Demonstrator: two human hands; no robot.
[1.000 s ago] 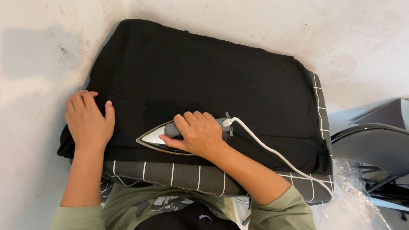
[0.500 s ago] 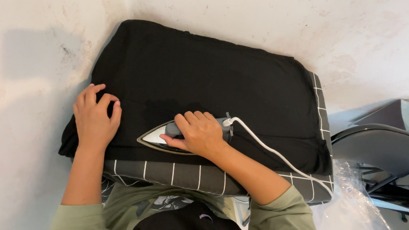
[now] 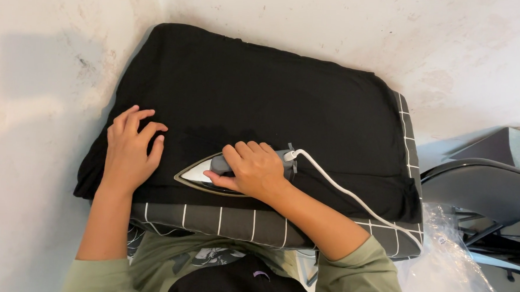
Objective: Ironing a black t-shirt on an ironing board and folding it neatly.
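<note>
Right hand (image 3: pixel 253 170) closed on the iron (image 3: pixel 207 174) handle, soleplate flat on the black garment (image 3: pixel 262 99) near its 6 o'clock edge; left hand (image 3: pixel 130 153) open, fingers spread on cloth at 9 o'clock of the iron's tip; risks: a resting iron scorching fabric, my fingertips burnt, cord (image 3: pixel 351 197) snagging at 3 o'clock
</note>
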